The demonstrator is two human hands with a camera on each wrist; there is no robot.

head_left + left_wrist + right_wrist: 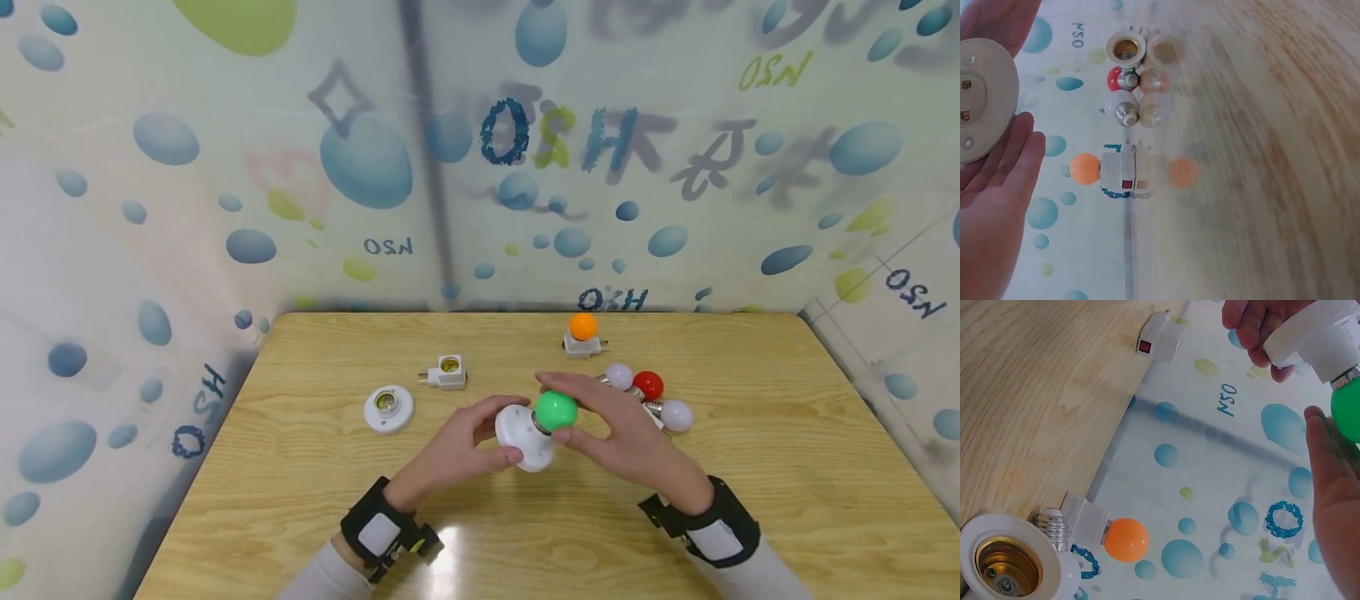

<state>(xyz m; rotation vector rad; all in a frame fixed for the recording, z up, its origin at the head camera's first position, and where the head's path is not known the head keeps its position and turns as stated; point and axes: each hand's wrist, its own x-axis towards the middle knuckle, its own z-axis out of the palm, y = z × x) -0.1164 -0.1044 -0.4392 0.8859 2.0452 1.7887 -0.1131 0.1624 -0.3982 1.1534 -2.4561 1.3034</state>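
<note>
Above the middle of the table, my left hand [491, 433] grips a round white lamp socket [525, 440] by its base [985, 100]. A green bulb [556, 411] sits with its metal neck in that socket [1316, 340]. My right hand [592, 417] holds the green bulb [1347, 409], with fingers over it and thumb under it. The two hands meet just above the wooden table [300, 467].
An orange bulb [582, 326] stands in a white plug adapter [579, 346] at the back. Behind my right hand lie a red bulb [648, 385] and two white bulbs [676, 415]. An empty plug adapter [447, 372] and a round socket [388, 408] lie to the left.
</note>
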